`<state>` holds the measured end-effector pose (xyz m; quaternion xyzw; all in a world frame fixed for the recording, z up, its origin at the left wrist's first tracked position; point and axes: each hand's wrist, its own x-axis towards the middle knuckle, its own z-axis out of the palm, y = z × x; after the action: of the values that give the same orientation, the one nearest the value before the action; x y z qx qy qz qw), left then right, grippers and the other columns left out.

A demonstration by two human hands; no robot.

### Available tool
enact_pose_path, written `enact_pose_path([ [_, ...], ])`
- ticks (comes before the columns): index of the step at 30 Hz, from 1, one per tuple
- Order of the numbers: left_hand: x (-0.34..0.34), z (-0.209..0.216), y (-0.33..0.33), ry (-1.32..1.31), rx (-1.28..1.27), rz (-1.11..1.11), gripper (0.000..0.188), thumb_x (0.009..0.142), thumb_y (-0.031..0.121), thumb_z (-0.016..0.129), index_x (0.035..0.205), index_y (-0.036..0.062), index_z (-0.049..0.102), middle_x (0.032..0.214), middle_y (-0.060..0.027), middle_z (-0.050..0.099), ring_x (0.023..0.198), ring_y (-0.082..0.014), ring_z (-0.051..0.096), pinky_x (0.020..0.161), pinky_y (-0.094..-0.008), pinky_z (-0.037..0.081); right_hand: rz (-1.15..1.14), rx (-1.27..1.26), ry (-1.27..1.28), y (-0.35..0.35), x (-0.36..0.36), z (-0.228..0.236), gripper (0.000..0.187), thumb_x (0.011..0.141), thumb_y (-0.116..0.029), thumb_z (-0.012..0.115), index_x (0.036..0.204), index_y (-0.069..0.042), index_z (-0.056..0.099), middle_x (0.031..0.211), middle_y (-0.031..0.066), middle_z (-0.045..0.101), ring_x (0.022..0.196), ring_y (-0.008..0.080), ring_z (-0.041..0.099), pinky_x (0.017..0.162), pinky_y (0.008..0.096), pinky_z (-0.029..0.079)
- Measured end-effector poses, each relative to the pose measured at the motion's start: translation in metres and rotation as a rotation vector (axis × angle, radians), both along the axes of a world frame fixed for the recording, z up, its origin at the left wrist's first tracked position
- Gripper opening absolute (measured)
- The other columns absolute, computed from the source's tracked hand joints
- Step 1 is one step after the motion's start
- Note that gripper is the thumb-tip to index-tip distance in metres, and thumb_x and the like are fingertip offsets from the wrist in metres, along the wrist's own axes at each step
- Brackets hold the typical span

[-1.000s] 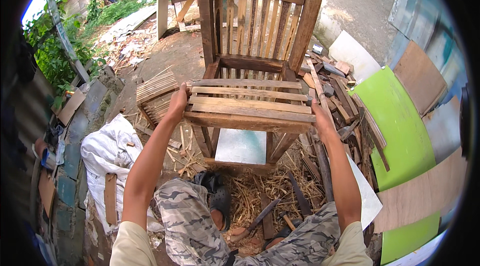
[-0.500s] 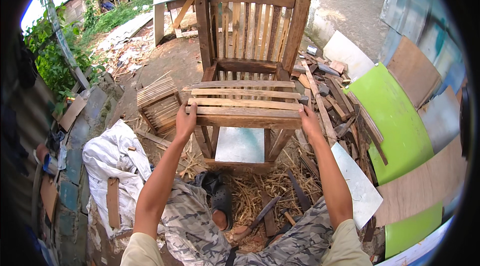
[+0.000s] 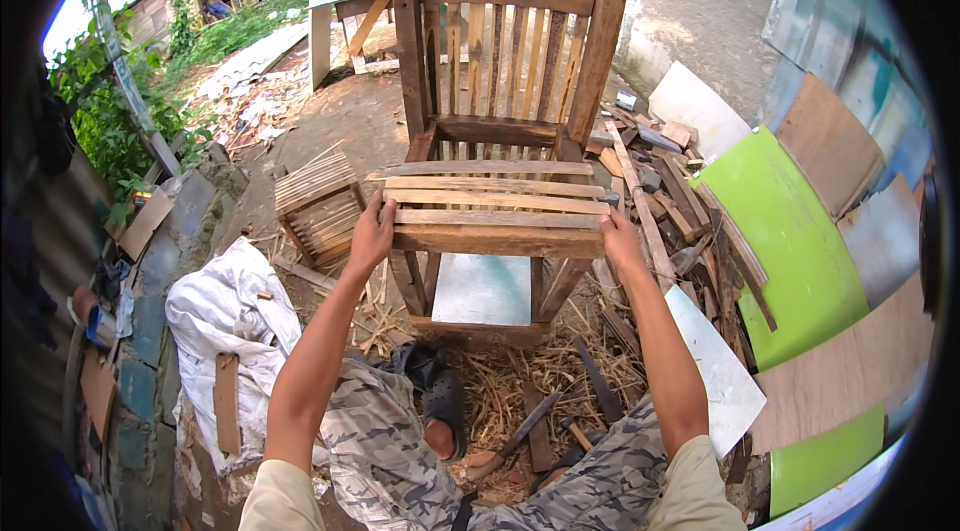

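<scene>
A dark wooden chair (image 3: 594, 81) with a slatted back stands in front of me, its front toward me. Several loose-looking pale wooden slats lie side by side across its seat, overhanging the frame on both sides. My left hand (image 3: 373, 233) is closed at the left ends of the front slats, its index finger reaching the second slat (image 3: 490, 200). At the other end, my right hand (image 3: 622, 239) grips the right tip of the nearest slat (image 3: 500, 219), which lies along the front rail (image 3: 500, 239). Whether nails hold the slats cannot be seen.
A handsaw (image 3: 515, 436) and a hammer (image 3: 577, 434) lie among wood shavings between my legs. Scrap wood (image 3: 680, 206) is heaped right of the chair, beside a green panel (image 3: 790, 221). A small slatted wooden piece (image 3: 318, 193) and white sack (image 3: 232, 301) lie left.
My left hand has moved slightly away from me along the slat ends. The second slat sits a little farther back and right. My right hand has barely moved.
</scene>
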<state>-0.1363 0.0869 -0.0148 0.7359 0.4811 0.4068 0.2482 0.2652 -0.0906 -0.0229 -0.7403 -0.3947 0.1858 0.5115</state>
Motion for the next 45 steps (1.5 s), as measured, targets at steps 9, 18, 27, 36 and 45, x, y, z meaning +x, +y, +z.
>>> enact_pose_path([
  [9, -0.003, 0.013, 0.009, 0.047, 0.007, 0.013, 0.064, 0.104, 0.04, 0.052, 0.145, -0.0078, 0.045, 0.14, -0.0304, 0.056, 0.128, -0.0424, 0.056, 0.107, -0.0415, 0.043, 0.007, -0.012, 0.074, 0.003, -0.001, 0.002, 0.045, 0.104, -0.023, 0.054, 0.142, 0.0, 0.055, 0.134, 0.0157, 0.065, 0.12, 0.0248, 0.061, 0.102, 0.0353, 0.043],
  [18, -0.014, -0.005, -0.031, -0.271, 0.002, 0.043, 0.053, 0.098, 0.03, 0.065, 0.138, -0.0041, 0.058, 0.12, -0.0225, 0.07, 0.103, -0.0227, 0.068, 0.091, -0.0355, 0.053, -0.002, 0.026, 0.12, -0.004, -0.008, 0.008, 0.048, 0.103, -0.022, 0.056, 0.146, 0.0, 0.052, 0.144, 0.0176, 0.058, 0.132, 0.0264, 0.055, 0.11, 0.0347, 0.039],
  [27, -0.01, -0.008, -0.022, -0.349, 0.029, 0.196, 0.036, 0.099, 0.025, 0.065, 0.113, -0.0081, 0.07, 0.099, -0.0156, 0.074, 0.088, -0.0167, 0.066, 0.081, -0.0321, 0.052, 0.0, 0.042, 0.148, -0.011, -0.007, 0.013, 0.046, 0.104, -0.02, 0.055, 0.144, 0.002, 0.052, 0.143, 0.0194, 0.059, 0.132, 0.0293, 0.056, 0.11, 0.0359, 0.039],
  [36, -0.003, -0.006, -0.022, -0.421, 0.057, 0.225, 0.035, 0.1, 0.023, 0.063, 0.116, -0.0073, 0.071, 0.101, -0.018, 0.074, 0.092, -0.0161, 0.066, 0.085, -0.0318, 0.051, 0.037, 0.048, 0.13, -0.014, -0.013, 0.019, 0.045, 0.104, -0.02, 0.056, 0.143, 0.002, 0.053, 0.137, 0.0185, 0.062, 0.127, 0.0263, 0.058, 0.107, 0.0353, 0.041],
  [45, 0.0, -0.003, -0.011, -0.385, 0.035, 0.164, 0.045, 0.101, 0.026, 0.059, 0.134, -0.0044, 0.062, 0.124, -0.0206, 0.07, 0.11, -0.0217, 0.066, 0.096, -0.0317, 0.048, -0.048, -0.021, 0.147, -0.005, -0.002, 0.017, 0.048, 0.102, -0.024, 0.058, 0.142, 0.002, 0.055, 0.137, 0.0196, 0.063, 0.125, 0.0268, 0.06, 0.106, 0.0354, 0.042],
])
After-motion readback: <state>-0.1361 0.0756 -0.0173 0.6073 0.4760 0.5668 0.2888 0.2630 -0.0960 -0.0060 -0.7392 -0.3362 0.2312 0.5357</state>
